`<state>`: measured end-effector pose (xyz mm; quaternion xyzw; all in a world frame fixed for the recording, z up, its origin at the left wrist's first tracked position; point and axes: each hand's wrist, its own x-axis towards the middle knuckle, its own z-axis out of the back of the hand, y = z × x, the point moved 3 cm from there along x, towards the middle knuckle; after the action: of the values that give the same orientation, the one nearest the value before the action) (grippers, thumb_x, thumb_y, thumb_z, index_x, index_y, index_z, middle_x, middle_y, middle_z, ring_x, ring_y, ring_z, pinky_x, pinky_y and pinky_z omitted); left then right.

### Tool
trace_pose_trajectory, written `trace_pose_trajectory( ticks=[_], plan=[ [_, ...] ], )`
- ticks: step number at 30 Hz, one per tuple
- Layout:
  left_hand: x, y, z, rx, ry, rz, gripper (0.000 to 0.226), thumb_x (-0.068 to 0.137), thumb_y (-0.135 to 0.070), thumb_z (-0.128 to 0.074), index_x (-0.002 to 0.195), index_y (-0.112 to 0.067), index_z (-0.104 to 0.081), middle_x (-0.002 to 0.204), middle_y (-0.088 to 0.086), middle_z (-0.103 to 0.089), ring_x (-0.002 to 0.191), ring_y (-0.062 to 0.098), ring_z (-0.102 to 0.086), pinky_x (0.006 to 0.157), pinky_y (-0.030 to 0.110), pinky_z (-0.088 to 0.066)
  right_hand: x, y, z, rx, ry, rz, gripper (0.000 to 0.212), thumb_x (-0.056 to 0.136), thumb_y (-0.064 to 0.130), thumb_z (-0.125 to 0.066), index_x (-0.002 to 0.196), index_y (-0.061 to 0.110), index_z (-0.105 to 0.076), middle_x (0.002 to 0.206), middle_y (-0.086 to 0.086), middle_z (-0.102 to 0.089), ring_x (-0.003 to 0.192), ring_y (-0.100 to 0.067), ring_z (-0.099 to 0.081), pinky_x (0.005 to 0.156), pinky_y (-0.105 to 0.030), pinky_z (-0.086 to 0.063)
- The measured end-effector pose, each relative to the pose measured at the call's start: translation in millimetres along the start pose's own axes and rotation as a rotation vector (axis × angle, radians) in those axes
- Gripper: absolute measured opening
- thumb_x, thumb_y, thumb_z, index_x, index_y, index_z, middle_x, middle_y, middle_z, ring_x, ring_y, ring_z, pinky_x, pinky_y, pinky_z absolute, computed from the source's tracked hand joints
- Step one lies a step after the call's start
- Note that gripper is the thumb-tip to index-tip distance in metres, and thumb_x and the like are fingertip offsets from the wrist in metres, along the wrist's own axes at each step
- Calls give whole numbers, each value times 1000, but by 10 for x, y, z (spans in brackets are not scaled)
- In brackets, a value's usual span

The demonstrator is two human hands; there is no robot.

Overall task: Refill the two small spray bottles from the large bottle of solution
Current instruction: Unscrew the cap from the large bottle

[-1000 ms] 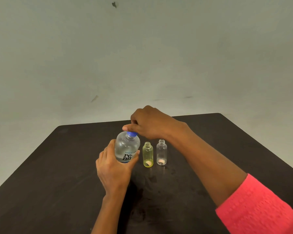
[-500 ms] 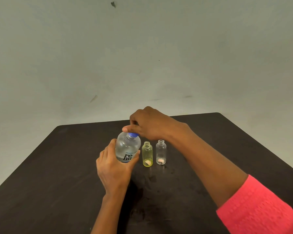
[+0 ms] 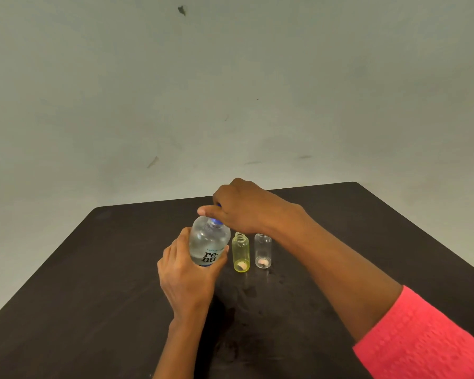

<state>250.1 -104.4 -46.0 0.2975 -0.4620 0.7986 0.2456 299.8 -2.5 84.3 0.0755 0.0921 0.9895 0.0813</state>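
The large clear bottle [image 3: 209, 242] with a dark printed label stands on the dark table [image 3: 93, 283]. My left hand [image 3: 188, 277] wraps around its lower body. My right hand [image 3: 244, 206] is closed over its blue cap [image 3: 216, 221], which is mostly hidden under the fingers. Just right of the big bottle stand two small open-necked bottles without tops: a yellow-tinted one [image 3: 240, 253] and a clear one [image 3: 263, 250]. Both are upright and hold only a trace at the bottom.
A pale wall [image 3: 230, 91] rises behind the table's far edge. The table's right far corner [image 3: 356, 184] is rounded. My pink sleeve [image 3: 422, 337] covers the right forearm at the lower right.
My right hand has turned slightly on the cap, with the thumb now further left. The large bottle and both small bottles have stayed where they were.
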Motion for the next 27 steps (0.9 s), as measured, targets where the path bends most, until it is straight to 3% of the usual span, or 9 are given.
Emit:
trace_pose_trajectory(
  ticks=[6,9,11,14,16,19,21,24,27],
  plan=[
    [-8,2,-6,12,-12,0,78,57,-45,-87,116,-4,-59,105,12,-68,95,31,-63,80,36,-42,-1,-13,21,49,41,141,14,91,24,-61,100,15,-62,100,-2,-61,89,-18,-56,72,-29,-45],
    [0,3,-15,9,-2,12,77,56,-39,-88,117,-5,-58,106,11,-67,96,30,-63,81,36,-41,-40,-40,55,146,47,190,26,87,22,-67,111,19,-61,103,3,-59,92,-15,-55,80,-29,-47],
    [4,13,-11,8,-3,15,77,57,-39,-88,118,-5,-58,106,11,-67,97,29,-62,82,37,-43,-54,-60,63,190,13,162,42,85,36,-68,123,21,-54,103,4,-56,91,-14,-54,79,-28,-46],
    [3,12,0,15,-7,18,76,57,-39,-87,119,-4,-58,106,12,-67,97,30,-62,81,38,-43,-38,-80,46,110,-52,69,43,89,50,-56,110,13,-58,89,0,-57,81,-17,-55,68,-26,-44],
    [4,16,-2,27,-9,1,76,57,-38,-88,117,-4,-58,106,12,-67,96,30,-62,81,36,-41,-25,-74,31,87,-53,72,35,93,42,-55,97,9,-62,84,-3,-58,76,-19,-54,62,-25,-40],
    [18,39,8,25,-21,20,76,56,-37,-88,118,-5,-58,107,11,-67,98,31,-62,82,38,-42,-49,-51,30,146,-23,164,15,90,25,-62,101,15,-62,90,3,-57,81,-14,-52,70,-24,-40],
    [29,55,20,24,-34,35,75,56,-35,-88,118,-6,-58,108,11,-67,99,31,-61,82,42,-44,-79,-50,31,230,-28,196,21,88,21,-65,109,18,-61,98,5,-58,86,-11,-52,74,-23,-42],
    [40,60,24,29,-45,16,73,56,-32,-89,117,-6,-58,108,11,-67,100,31,-61,82,44,-44,-87,-77,-1,278,-77,135,41,88,41,-63,122,20,-54,107,1,-59,92,-13,-54,82,-25,-46],
    [30,62,7,32,-39,5,74,55,-31,-90,118,-6,-58,110,11,-66,101,31,-60,83,43,-44,-64,-98,-15,214,-124,48,41,91,50,-53,106,12,-59,89,-2,-62,80,-17,-56,72,-28,-45]
  ],
)
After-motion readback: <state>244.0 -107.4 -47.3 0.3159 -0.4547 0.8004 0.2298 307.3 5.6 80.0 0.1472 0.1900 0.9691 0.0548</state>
